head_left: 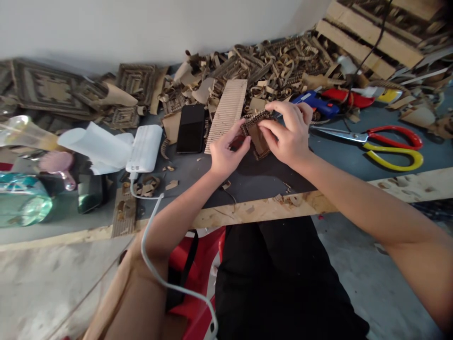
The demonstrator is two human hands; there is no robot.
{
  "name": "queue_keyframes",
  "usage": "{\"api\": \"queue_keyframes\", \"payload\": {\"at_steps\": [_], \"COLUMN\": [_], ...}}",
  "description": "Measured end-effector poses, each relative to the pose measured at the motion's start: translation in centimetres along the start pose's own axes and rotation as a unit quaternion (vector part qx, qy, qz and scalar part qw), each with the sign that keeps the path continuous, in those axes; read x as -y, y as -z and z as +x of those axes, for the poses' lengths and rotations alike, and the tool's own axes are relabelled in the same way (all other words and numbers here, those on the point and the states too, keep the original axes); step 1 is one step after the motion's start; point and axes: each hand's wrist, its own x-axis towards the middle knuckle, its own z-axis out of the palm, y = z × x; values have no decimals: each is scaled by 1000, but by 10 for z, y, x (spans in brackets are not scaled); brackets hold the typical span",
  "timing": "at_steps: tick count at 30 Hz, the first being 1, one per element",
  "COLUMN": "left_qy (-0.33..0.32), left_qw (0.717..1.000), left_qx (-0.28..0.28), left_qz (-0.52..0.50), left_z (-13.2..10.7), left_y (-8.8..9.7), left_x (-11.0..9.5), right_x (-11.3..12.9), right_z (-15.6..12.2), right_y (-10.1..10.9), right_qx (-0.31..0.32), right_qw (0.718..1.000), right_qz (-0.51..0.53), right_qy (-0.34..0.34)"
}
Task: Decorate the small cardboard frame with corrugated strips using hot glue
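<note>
Between my hands is a small rectangular cardboard frame (261, 140) with corrugated strips standing along its edges. My left hand (229, 150) grips its left side between thumb and fingers. On the upper right, my right hand (290, 131) pinches the strip edge, with its thumb and index finger close to the inner panel. A corrugated cardboard sheet (228, 111) lies just behind my left hand. Scissors (371, 141) with one red and one yellow handle rest to the right of my right hand. Beyond that hand lies a blue glue gun (318, 104).
A black phone (190, 130) and a white power bank (144, 148) lie left; its white cable (150, 255) hangs across my left arm. Cardboard scraps (262, 63) pile along the wall. Finished-looking cardboard frames (46, 89), a pink hairbrush (57, 164) and a green-tinted bottle (24, 200) are farther left.
</note>
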Motion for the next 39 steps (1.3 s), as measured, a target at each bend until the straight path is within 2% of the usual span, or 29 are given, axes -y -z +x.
{"api": "queue_keyframes", "payload": {"at_steps": [10, 13, 18, 25, 32, 39], "left_qy": [-14, 16, 77, 128, 105, 94], "left_qw": [997, 996, 991, 980, 978, 981], "left_qx": [1, 0, 33, 33, 50, 45], "left_qz": [-77, -89, -104, -151, -171, -166], "left_z": [0, 0, 0, 5, 6, 3], "left_y": [1, 2, -1, -4, -6, -6], "left_x": [2, 4, 9, 13, 15, 13], "right_x": [-1, 0, -3, -7, -5, -6], "right_z": [1, 2, 3, 6, 0, 1], "right_y": [-6, -9, -17, -22, -17, -16], "right_qx": [-31, -28, -6, 12, -35, -37], "right_qw": [999, 999, 1000, 999, 999, 999], "right_qz": [-20, -23, -6, 5, -24, -2], "right_qy": [1, 11, 27, 35, 4, 27]}}
